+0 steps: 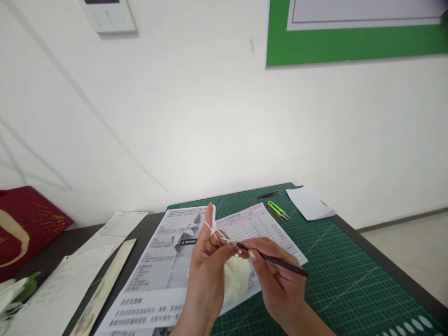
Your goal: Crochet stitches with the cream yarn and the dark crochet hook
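Observation:
My right hand [282, 275] grips a crochet hook [287, 266] with a dark handle, its metal tip pointing left at the yarn. White yarn [207, 226] loops around the raised index finger of my left hand [209, 270]. The thumb and other fingers of that hand pinch the yarn near the hook's tip; the small worked piece there is mostly hidden by my fingers. Behind and below both hands lies a ball of cream yarn [236, 278] on the printed sheets.
A printed pattern sheet [150, 270] and a form [252, 219] lie on the green cutting mat [336, 266]. Green thread snips [277, 209], tweezers [269, 194] and white paper [310, 203] are at the back right. At left are a ruler [105, 284], handwritten sheets [66, 284] and a red bag [38, 219].

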Motion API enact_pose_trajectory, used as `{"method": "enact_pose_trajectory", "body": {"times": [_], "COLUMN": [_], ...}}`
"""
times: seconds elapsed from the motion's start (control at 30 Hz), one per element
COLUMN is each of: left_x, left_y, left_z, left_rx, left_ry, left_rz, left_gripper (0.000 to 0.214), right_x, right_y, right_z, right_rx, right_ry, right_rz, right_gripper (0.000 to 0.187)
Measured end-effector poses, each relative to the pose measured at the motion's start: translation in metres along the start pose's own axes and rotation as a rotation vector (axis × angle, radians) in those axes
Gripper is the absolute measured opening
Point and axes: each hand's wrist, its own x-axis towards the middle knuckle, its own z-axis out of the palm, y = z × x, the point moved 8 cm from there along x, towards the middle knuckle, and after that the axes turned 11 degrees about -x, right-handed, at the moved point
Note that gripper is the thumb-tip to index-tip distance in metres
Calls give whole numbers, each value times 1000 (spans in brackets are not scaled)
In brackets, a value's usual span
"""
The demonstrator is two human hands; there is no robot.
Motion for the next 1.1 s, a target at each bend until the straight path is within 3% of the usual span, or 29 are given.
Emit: {"method": "enact_pose_trajectory", "body": {"times": [0.1, 0.23, 0.33, 0.4, 0.47, 0.53, 0.63, 0.73, 0.87, 0.97, 1.1], "left_x": [-1, -5, -7, -7, -6, -4, 1, 2, 1, 3, 2], "left_y": [1, 3, 2, 2, 3, 3, -3, -6, 0, 2, 4], "left_z": [3, 8, 11, 9, 3, -3, -9, -10, -7, -1, 9], "left_rx": [-34, -49, -49, -14, 27, 22, -80, -151, -163, -215, -259], "left_ry": [3, -35, -57, -32, 22, 69, 81, 58, 11, -68, -196], "left_rz": [-5, 15, 24, 49, 91, 112, 63, 20, 57, 2, -108], "left_gripper": [88, 85, 84, 83, 82, 83, 84, 83, 81, 83, 88], "right_x": [-3, 3, 5, 4, 5, 6, 1, -8, -15, -15, -1], "right_y": [-4, 25, 43, 47, 41, 24, -11, -26, -30, -37, -30], "right_z": [0, 1, 14, 17, 11, 3, 5, 15, 18, 14, 5], "right_rx": [-4, 350, 592, 616, 493, 243, -114, -305, -431, -381, -104], "right_ry": [1, 89, 48, 31, 38, 36, -30, -112, -136, -124, -87], "right_rz": [-47, 279, 518, 577, 493, 267, -140, -379, -539, -606, -338], "right_gripper": [28, 12, 12, 12, 11, 13, 33, 48, 52, 49, 42]}}
